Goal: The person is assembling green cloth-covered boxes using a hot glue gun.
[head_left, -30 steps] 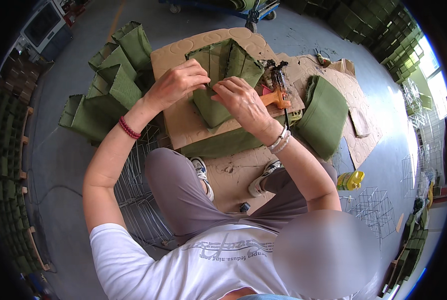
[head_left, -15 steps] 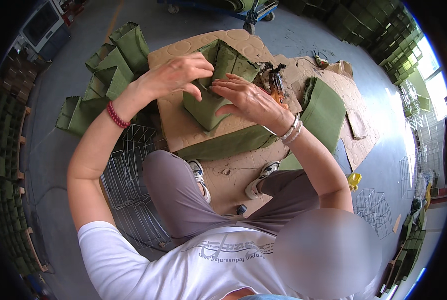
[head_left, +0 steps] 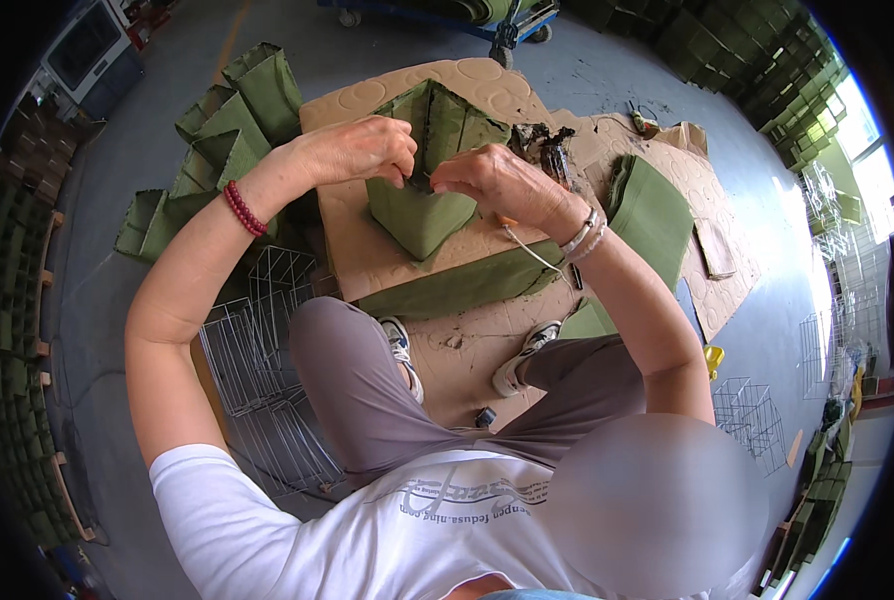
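My left hand [head_left: 362, 150] and right hand [head_left: 492, 180] have come closer together on the green cloth box [head_left: 422, 195]. Both pinch its top edge with fingers closed tight. The box sits on the cardboard sheet [head_left: 367, 255], nearer me than before, so the edge work goes on.

You are in a workshop or small factory hall: a bare concrete floor [head_left: 607, 70], cardboard sheets [head_left: 487, 85] laid as a work mat, piles of green fabric pieces [head_left: 227, 120], wire cages [head_left: 257, 350], stacked green crates [head_left: 737, 50] along the walls and a wheeled cart [head_left: 467, 15] beyond.
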`<state>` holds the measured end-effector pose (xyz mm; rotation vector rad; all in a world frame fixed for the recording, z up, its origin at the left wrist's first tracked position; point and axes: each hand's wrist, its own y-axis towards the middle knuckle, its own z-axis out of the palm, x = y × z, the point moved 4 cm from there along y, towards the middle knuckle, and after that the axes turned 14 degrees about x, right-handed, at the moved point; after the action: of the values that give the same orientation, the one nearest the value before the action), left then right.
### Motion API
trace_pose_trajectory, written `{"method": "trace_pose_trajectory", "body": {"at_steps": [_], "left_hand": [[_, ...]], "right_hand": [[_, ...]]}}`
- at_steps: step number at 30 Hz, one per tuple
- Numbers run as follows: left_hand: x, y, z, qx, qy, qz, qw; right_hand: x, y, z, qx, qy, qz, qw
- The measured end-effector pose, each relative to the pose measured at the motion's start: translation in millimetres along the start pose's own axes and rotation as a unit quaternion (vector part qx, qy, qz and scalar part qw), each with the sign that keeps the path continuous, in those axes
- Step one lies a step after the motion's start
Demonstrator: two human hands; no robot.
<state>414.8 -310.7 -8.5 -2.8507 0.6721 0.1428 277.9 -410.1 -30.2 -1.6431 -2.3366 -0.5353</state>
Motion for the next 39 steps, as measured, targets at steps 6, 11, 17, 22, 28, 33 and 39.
{"method": "trace_pose_trajectory", "body": {"at_steps": [6,11,17,22,28,33,39], "left_hand": [[-52,-6,7,-0.246,0.018,-0.114,0.962],[-61,14,30,-0.307,0.038,-0.179,0.934],[-49,-5,31,-0.295,-0.025,-0.138,0.945],[-36,-20,26,-0.265,-0.028,-0.099,0.959],[-22,-61,26,-0.268,0.076,-0.146,0.949],[-60,-36,30,-0.371,0.131,-0.12,0.912],[-39,-1,46,-0.387,0.11,-0.134,0.905]], "right_hand": [[3,-37,-8,-0.196,-0.025,0.038,0.979],[3,-26,7,-0.168,-0.092,0.011,0.981],[10,0,12,-0.055,-0.154,0.008,0.986],[16,16,7,0.002,-0.195,0.018,0.981],[33,-39,-26,-0.189,-0.122,0.002,0.974],[16,-60,5,-0.207,-0.099,0.024,0.973],[9,-51,7,-0.221,-0.052,0.057,0.972]]}}
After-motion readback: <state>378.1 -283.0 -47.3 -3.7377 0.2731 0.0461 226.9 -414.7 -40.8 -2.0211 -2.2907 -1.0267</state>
